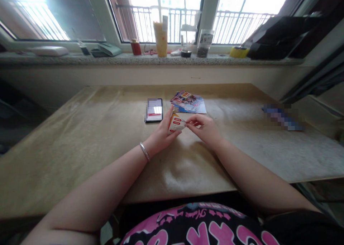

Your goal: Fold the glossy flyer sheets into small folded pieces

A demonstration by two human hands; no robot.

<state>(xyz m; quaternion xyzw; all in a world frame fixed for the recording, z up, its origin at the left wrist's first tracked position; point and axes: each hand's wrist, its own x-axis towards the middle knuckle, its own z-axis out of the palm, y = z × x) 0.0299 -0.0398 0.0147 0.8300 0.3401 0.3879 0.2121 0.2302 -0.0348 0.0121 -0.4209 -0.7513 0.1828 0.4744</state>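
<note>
A small white printed card or packet point(177, 121) with red labels and an orange edge is held between my hands, above the table. My left hand point(166, 127) grips it from the left, thumb along its lower edge. The fingertips of my right hand point(202, 126) are pinched at its right edge, around a thin dark bit too small to name. Just beyond lies a pile of colourful printed cards or leaflets point(189, 102), partly overlapping. To the left of my left hand a phone point(154, 110) rests flat with its screen lit.
A pale brown cover spreads over the table point(80, 148). At the far right lies a blurred blue item point(282, 118). Along the windowsill point(107, 60) stand a yellow drink cup point(161, 39), a red jar point(135, 47), clear containers point(205, 43), yellow tape point(239, 52) and a black bag point(276, 41).
</note>
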